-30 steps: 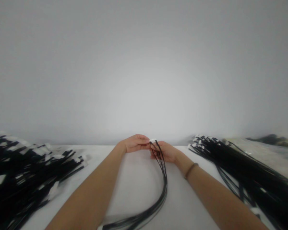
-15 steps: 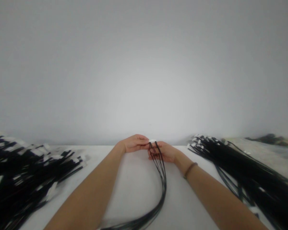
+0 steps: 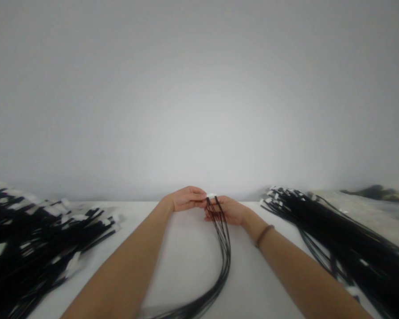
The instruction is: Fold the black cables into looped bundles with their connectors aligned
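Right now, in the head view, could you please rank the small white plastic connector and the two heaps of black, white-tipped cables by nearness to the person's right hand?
From the right hand:
1. White plastic connector: just beyond its fingertips, centre.
2. Right heap of black cables: to its right.
3. Left heap of black cables: far left.

Black wires [image 3: 223,252] ending in a white connector [image 3: 211,195], on a plain white table [image 3: 186,261]. Left pile [image 3: 36,235] and right pile [image 3: 335,230] both black, flecked with white ends. Thin brown wristband [image 3: 264,235]; wall [image 3: 199,88] plain pale grey.
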Available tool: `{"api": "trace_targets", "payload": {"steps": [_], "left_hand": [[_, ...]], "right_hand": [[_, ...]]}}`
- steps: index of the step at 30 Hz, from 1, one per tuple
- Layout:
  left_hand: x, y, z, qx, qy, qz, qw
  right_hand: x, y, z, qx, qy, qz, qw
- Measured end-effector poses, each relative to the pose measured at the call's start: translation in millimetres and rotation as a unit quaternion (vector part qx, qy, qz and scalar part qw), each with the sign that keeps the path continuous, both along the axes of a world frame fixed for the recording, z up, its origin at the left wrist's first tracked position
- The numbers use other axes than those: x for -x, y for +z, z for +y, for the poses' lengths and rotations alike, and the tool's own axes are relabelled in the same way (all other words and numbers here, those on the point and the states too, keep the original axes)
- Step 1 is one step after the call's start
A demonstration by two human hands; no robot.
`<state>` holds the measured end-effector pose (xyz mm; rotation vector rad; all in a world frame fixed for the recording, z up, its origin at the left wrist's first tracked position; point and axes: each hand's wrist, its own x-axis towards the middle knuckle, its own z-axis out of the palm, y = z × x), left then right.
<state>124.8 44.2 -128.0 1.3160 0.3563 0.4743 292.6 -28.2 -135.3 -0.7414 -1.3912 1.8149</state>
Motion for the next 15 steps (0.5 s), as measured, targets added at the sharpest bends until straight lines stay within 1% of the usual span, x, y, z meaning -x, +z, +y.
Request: {"api": "trace_targets", "payload": {"steps": [3, 6, 10, 15], "left_hand": [[0.0, 1.5, -0.8, -0.026, -0.026, 0.007, 0.999], [-0.5, 1.1, -0.1, -0.027, -0.047, -0.005, 0.999], [-1.8, -0.5, 2.0, 0.001, -0.032, -0.023, 0.999], [-5.6, 3.0, -0.6, 0.007, -0.031, -0.007, 0.999]], "right_hand": [[-0.2, 0.5, 0.5, -0.011, 0.009, -0.003, 1.0], [1.2, 0.1, 1.9, -0.023, -0.002, -0.007, 1.0], [3.7, -1.6, 3.4, -0.026, -0.021, -0.007, 0.999], [5.0, -1.7, 3.3, -0.025, -0.042, -0.019, 0.999]]}}
